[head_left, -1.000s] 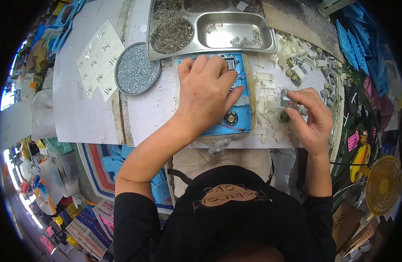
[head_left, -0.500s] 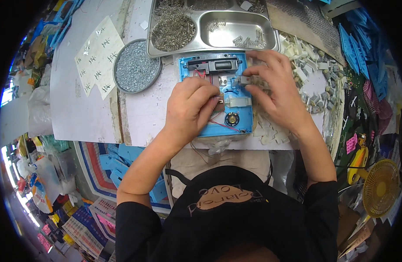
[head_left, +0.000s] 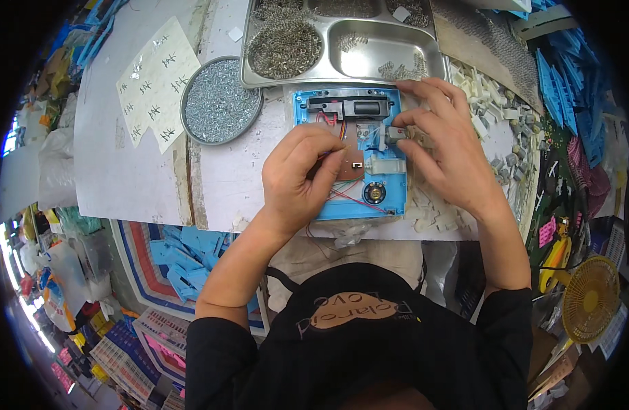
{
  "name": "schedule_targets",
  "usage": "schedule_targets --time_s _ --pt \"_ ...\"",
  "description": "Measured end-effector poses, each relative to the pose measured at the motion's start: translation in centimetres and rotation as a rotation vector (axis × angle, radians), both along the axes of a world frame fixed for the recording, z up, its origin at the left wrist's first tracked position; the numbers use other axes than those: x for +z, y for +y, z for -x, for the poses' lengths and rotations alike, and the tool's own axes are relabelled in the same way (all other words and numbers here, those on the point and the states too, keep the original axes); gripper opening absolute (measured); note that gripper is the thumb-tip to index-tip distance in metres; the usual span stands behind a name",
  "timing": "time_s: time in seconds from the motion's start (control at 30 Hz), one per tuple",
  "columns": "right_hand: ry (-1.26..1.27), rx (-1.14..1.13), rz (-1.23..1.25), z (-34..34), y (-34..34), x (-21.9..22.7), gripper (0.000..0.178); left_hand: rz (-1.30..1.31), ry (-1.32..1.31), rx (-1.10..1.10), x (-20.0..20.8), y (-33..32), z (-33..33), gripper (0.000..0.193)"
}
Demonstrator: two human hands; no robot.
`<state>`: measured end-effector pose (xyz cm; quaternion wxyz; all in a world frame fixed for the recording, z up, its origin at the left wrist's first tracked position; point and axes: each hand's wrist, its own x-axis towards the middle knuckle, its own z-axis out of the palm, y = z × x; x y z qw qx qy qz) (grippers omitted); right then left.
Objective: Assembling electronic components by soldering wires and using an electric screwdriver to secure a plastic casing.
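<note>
Case (head_left: 396, 183): one, blue, open, lying on the table (head_left: 225, 181) before me, just below the tray (head_left: 314, 80). Within it: a black unit (head_left: 365, 108) along the top, a brown board (head_left: 353, 153) at the middle, a clear part (head_left: 388, 166), a round speaker (head_left: 374, 193) at lower right, and thin wires.

Grey part (head_left: 395, 135): one, at the case's right side, pinched between thumb and forefinger of my right hand (head_left: 451, 147); other fingers spread.

My left hand (head_left: 301, 167): over the case's left side, thumb and forefinger pressed together; I cannot tell whether anything is between them.

Tray: steel, compartmented, holding springs (head_left: 287, 48).

Dish (head_left: 223, 142): round, left of the case, full of small metal pieces (head_left: 222, 99).

Sheet (head_left: 157, 82): pale, marked, beside the dish.

White parts (head_left: 488, 99): loose, to the right.
</note>
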<state>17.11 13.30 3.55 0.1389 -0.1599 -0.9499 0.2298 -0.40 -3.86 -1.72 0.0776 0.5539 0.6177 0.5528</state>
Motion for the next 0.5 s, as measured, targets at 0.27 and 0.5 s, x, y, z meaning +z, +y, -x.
schedule_targets --time_s 0.27,0.5 --pt "0.015 -0.088 0.027 -2.8 0.5 1.6 0.023 0.19 0.067 -0.073 1.8 1.0 -0.4 0.014" --pt "0.056 -0.133 0.004 -4.6 0.2 1.7 0.026 0.505 0.4 0.044 3.1 2.8 -2.2 0.022"
